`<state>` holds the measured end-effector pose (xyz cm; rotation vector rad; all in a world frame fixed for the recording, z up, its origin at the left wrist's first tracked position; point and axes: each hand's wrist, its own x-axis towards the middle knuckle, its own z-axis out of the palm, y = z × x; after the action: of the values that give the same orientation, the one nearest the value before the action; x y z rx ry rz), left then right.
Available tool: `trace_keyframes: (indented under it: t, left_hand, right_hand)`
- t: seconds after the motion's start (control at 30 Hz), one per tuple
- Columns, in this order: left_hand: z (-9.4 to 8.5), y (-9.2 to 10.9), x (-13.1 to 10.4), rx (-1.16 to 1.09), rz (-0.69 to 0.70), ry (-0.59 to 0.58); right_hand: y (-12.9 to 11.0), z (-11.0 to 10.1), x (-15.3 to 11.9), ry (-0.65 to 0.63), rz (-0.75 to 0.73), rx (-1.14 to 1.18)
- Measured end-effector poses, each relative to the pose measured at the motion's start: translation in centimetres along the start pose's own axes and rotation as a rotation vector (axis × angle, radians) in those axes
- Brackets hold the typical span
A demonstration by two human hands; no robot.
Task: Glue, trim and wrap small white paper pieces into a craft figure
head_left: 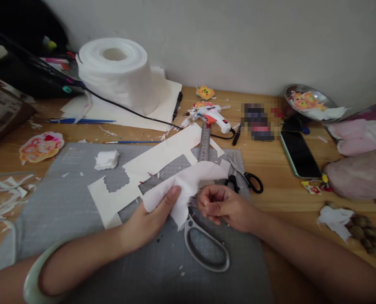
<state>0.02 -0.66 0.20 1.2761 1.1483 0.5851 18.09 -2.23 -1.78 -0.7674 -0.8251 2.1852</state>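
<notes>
A soft white sheet [188, 179], like a cotton tissue, is held in my left hand [158, 211], with the thumb pressed on top of it. Close to the sheet's right edge, my right hand [224, 204] is closed with thumb and fingers pinched together. What lies in that pinch, if anything, is too small to make out. Below the hands, large grey-handled scissors [206, 249] rest on the grey cutting mat [89, 253], their blades hidden under the sheet. A folded white pad [107, 159] and cut white card [162, 152] lie beyond my left hand.
Behind the mat stand a big white roll [114, 76] and a white glue gun [215, 116] with its black cable. A steel ruler [204, 141] and black-handled scissors [251, 179] lie ahead. To the right are a phone [300, 154] and a metal bowl [309, 101] of cutouts.
</notes>
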Motion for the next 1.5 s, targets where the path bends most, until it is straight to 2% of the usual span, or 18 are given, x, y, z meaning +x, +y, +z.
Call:
trace_keyframes:
  t: [0.17,0.3,0.53,0.7,0.77,0.9,1.07,1.23,1.37,1.5]
  left_hand:
    - [-0.3,-0.1,-0.1,0.038,0.062,-0.153]
    - [-0.3,-0.3,0.0,0.099,0.114,-0.236]
    - [-0.2,-0.6,-0.1,0.140,0.089,-0.232]
    - [-0.6,-0.1,-0.3,0.112,0.065,-0.280]
    - [-0.6,0.2,-0.3,0.087,0.029,-0.285]
    - [-0.3,0.3,-0.2,0.059,-0.014,-0.232]
    - [-0.1,-0.1,-0.2,0.102,0.020,-0.227]
    - [-0.5,-0.2,-0.1,0.123,0.088,-0.273]
    - [-0.7,0.2,-0.1,0.076,0.048,-0.293]
    - [-0.4,0.8,-0.1,0.026,-0.043,-0.321]
  right_hand:
    - [-0.2,0.7,0.1,0.116,0.036,-0.122]
    - [-0.3,0.9,0.0,0.140,0.056,-0.207]
    - [0.0,0.4,-0.1,0.059,0.093,-0.262]
    - [0.0,0.0,-0.3,-0.088,0.045,-0.195]
    - [-0.1,0.0,-0.3,-0.077,0.016,-0.160]
    - [-0.1,0.3,-0.2,0.038,0.015,-0.176]
    - [0.0,0.9,0.0,0.108,0.065,-0.286]
    - [0.3,0.5,-0.3,0.055,0.107,-0.345]
    - [0.4,0.0,-0.3,-0.038,0.068,-0.225]
    - [0.1,0.1,-0.1,0.019,0.026,-0.158]
